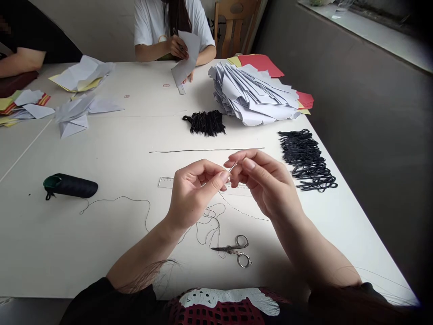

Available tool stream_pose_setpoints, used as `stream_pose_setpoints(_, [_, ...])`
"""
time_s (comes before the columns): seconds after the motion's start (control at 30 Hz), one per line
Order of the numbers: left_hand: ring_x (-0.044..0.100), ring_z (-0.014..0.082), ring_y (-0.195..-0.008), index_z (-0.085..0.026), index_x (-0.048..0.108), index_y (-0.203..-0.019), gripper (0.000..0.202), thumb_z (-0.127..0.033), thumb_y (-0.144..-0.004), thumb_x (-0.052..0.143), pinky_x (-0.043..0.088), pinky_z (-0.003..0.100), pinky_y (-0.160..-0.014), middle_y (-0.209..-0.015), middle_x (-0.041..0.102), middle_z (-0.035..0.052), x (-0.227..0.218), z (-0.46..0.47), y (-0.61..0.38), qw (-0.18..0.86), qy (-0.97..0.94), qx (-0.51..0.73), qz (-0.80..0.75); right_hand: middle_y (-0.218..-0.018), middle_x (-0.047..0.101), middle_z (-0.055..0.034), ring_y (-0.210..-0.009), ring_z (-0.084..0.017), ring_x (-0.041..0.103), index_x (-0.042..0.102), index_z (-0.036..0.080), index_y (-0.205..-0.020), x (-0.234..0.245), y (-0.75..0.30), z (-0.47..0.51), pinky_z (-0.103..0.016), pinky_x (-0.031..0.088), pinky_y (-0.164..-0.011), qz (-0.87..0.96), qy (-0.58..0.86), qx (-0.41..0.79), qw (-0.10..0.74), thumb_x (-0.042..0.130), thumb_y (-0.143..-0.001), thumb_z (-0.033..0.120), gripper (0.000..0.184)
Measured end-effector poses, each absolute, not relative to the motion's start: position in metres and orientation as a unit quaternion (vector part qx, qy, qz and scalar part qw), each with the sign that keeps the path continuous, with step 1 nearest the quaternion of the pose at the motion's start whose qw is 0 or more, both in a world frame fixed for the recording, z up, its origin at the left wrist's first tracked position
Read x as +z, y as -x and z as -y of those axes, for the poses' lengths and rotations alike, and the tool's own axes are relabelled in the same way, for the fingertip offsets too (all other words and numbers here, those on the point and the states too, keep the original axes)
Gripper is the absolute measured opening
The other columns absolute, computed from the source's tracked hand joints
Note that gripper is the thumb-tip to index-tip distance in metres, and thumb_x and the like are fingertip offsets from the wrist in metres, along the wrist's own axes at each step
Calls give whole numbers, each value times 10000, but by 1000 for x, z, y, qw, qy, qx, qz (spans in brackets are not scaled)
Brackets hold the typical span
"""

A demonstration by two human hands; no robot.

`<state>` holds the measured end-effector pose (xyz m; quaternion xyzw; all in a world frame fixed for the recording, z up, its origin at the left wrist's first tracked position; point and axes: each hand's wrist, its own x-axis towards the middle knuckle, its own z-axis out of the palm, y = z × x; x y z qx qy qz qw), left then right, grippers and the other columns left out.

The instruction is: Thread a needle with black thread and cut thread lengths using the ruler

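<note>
My left hand [199, 192] is closed in a pinch, with thumb and forefinger pressed on a thin dark thread [243, 212] at its tip. Close against it, my right hand [267, 180] curls its fingers around the same fine strand, and its thumb meets the forefinger. Loose loops of thread [210, 221] lie on the table below the hands. Beside the loops are small metal scissors [233, 248], their blades together. Behind both hands a clear ruler [165, 182] is partly covered. A straight dark cord [203, 150] lies beyond it.
A dark thread spool [76, 186] lies at left. Black looped cords form a bundle [206, 123] and a row [306, 160] at right. A pile of white paper [253, 95] stands behind. Across the white table [118, 262], a person [174, 31] holds paper; another sits far left.
</note>
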<state>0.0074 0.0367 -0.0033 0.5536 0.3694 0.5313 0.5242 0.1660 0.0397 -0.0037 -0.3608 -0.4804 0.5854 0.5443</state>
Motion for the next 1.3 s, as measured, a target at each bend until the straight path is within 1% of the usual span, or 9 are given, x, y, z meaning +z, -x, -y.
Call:
stream_pose_setpoints(0.27, [660, 147, -708, -188, 689, -751, 123, -261, -851, 694, 554, 303, -679, -707, 689, 18, -4, -38, -9, 556, -553, 507, -359, -765, 639, -3, -649, -99, 570, 667, 190, -774, -6, -164, -40, -254, 502, -586, 537, 334, 555, 540, 746, -831, 304, 150])
stream_pose_setpoints(0.47, [660, 153, -736, -184, 695, -758, 116, -256, -849, 703, 570, 318, -712, -734, 691, 30, -5, -38, -10, 595, -532, 496, -343, -805, 627, -6, -695, -98, 590, 648, 181, -795, -5, -165, -40, -252, 519, -625, 528, 311, 582, 534, 712, -863, 289, 143])
stream_pose_setpoints(0.67, [672, 146, -698, -196, 746, -782, 121, -310, -823, 737, 577, 310, -711, -729, 716, 34, -9, -44, -6, 696, -471, 437, -322, -867, 666, 37, -471, -23, 450, 520, 196, -801, -3, -167, -41, -204, 438, -484, 448, 334, 660, 503, 691, -878, 360, 249])
stream_pose_setpoints(0.8, [675, 114, -652, -203, 763, -765, 128, -327, -800, 769, 562, 246, -664, -718, 725, 20, -9, -48, -4, 754, -437, 372, -320, -708, 624, 51, -465, -44, 525, 472, 203, -798, 2, -172, -44, -167, 376, -398, 426, 351, 669, 498, 708, -856, 398, 312])
stream_pose_setpoints(0.9, [680, 103, -603, -184, 759, -746, 149, -323, -749, 815, 550, 200, -595, -682, 724, 18, -7, -48, -3, 794, -400, 319, -330, -637, 553, 63, -536, -68, 609, 476, 206, -789, 4, -179, -50, -152, 430, -426, 429, 380, 624, 532, 763, -796, 416, 356])
stream_pose_setpoints(0.97, [687, 98, -594, -169, 752, -735, 171, -322, -733, 828, 538, 173, -557, -686, 729, 15, -6, -48, -2, 814, -382, 288, -329, -634, 523, 65, -621, -92, 665, 470, 211, -781, 3, -185, -55, -172, 514, -522, 431, 402, 573, 569, 776, -780, 426, 374])
stream_pose_setpoints(1.03, [695, 97, -597, -159, 746, -722, 184, -323, -732, 829, 531, 155, -537, -683, 730, 11, -6, -49, -2, 831, -373, 262, -319, -649, 523, 58, -721, -120, 702, 465, 219, -788, -1, -192, -62, -226, 577, -660, 442, 425, 504, 608, 750, -809, 423, 351])
stream_pose_setpoints(1.13, [706, 101, -604, -151, 746, -703, 180, -310, -739, 823, 534, 144, -531, -676, 731, 12, -8, -50, -2, 847, -369, 230, -305, -664, 549, 47, -795, -147, 715, 468, 236, -824, -8, -202, -74, -304, 591, -786, 481, 460, 382, 641, 674, -876, 396, 266])
stream_pose_setpoints(1.3, [731, 123, -664, -157, 767, -754, 148, -301, -779, 788, 566, 160, -574, -735, 757, 28, -12, -52, -2, 851, -374, 199, -312, -660, 576, 34, -747, -158, 709, 465, 250, -841, -13, -219, -86, -337, 585, -735, 533, 459, 219, 676, 584, -921, 282, 148])
